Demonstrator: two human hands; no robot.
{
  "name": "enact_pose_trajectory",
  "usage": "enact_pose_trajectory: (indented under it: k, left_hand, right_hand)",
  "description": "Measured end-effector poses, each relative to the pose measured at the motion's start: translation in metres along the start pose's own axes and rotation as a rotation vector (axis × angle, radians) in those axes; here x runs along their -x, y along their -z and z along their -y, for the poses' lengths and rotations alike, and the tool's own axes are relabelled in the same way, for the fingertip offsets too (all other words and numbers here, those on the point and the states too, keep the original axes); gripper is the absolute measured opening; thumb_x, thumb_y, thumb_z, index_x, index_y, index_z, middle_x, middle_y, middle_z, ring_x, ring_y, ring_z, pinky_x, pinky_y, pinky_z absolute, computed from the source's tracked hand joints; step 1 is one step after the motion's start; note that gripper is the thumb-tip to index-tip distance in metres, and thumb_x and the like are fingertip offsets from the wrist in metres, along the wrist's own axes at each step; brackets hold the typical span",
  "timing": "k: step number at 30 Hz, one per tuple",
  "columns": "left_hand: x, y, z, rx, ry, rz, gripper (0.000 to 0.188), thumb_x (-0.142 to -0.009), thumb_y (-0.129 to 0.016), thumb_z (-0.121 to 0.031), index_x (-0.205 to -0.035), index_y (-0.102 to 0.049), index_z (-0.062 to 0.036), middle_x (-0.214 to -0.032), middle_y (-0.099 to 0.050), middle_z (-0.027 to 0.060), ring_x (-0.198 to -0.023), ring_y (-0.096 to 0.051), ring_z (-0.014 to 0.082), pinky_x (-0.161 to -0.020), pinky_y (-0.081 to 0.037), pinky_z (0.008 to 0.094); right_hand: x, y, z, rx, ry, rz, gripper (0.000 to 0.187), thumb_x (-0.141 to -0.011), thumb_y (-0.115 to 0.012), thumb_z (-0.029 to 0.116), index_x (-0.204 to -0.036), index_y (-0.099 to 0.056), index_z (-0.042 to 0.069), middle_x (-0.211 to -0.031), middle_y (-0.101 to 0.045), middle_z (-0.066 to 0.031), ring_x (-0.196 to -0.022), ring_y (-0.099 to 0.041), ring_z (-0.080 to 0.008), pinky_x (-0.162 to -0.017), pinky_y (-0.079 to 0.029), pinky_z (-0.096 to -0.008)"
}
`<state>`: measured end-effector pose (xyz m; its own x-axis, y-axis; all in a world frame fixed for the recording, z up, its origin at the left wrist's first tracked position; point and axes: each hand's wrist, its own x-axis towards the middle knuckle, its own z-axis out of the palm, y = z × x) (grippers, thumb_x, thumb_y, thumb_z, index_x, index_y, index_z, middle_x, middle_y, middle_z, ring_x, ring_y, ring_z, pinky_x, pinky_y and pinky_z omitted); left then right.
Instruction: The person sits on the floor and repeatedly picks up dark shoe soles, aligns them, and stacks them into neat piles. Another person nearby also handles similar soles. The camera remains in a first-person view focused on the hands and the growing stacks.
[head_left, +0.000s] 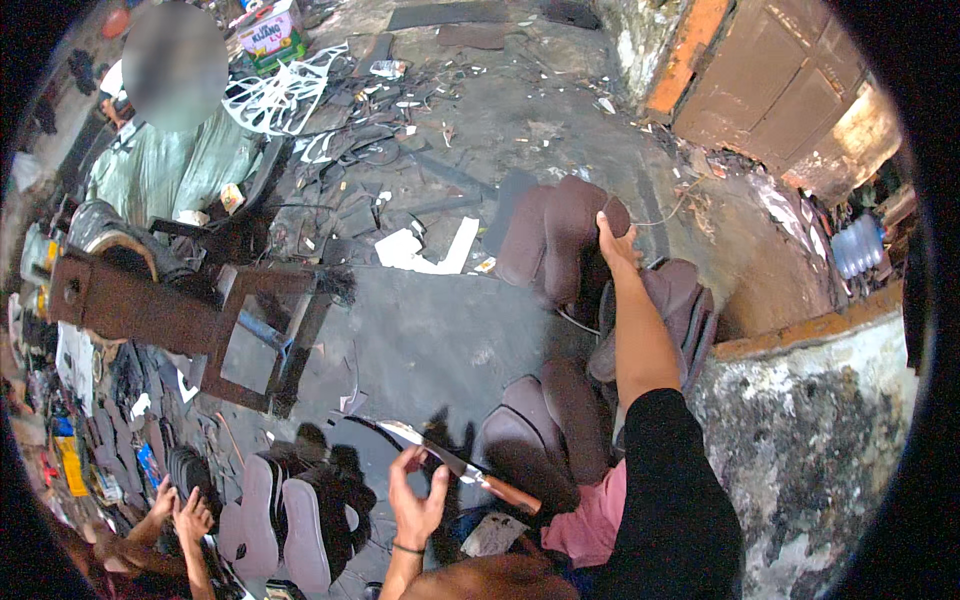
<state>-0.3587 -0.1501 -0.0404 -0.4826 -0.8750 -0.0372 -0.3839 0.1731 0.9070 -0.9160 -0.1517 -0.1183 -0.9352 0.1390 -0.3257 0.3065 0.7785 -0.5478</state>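
Note:
My right hand (617,243) is closed on the edge of a bundle of dark brown shoe soles (545,240), at the far right of the work floor. More brown soles (665,310) stand beside and below that arm, and another stack (525,430) lies nearer to me. My left hand (415,505), with a dark band at the wrist, is low in the middle, its fingers apart. Just beyond its fingertips is a knife (475,475) with a wooden handle and a shiny blade; whether the fingertips touch the blade I cannot tell.
Near left, a co-worker's hands (180,515) are beside upright soles (305,530). A dark wooden frame (240,370) stands left. Another person (175,130) sits at the far left near white cut-out scrap (285,95). A stained wall (800,450) bounds the right.

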Motion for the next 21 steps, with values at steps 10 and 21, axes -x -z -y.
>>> enact_pose_trajectory:
  k: [10, 21]
  left_hand:
    - [-0.251, -0.146, -0.04, -0.161, -0.183, 0.229, 0.091, -0.091, -0.069, -0.051, -0.148, -0.032, 0.0102, -0.149, -0.04, 0.0307, -0.141, -0.038, 0.0413, -0.117, -0.031, 0.0471]
    - [-0.275, -0.24, -0.056, -0.329, 0.168, 0.104, 0.115, -0.065, -0.083, -0.067, -0.144, -0.04, 0.0041, -0.141, -0.043, 0.0279, -0.132, -0.04, 0.0443, -0.11, -0.033, 0.058]
  right_hand:
    - [0.043, -0.046, 0.029, 0.135, 0.332, 0.183, 0.116, -0.077, -0.059, 0.083, -0.163, -0.006, 0.026, -0.162, -0.016, -0.0332, -0.149, -0.013, -0.0548, -0.119, -0.011, -0.0663]
    - [0.063, -0.002, 0.0, -0.418, 0.142, 0.451, 0.098, -0.076, -0.088, 0.044, -0.142, -0.041, -0.011, -0.141, -0.052, -0.0256, -0.129, -0.053, -0.0307, -0.106, -0.044, -0.0418]
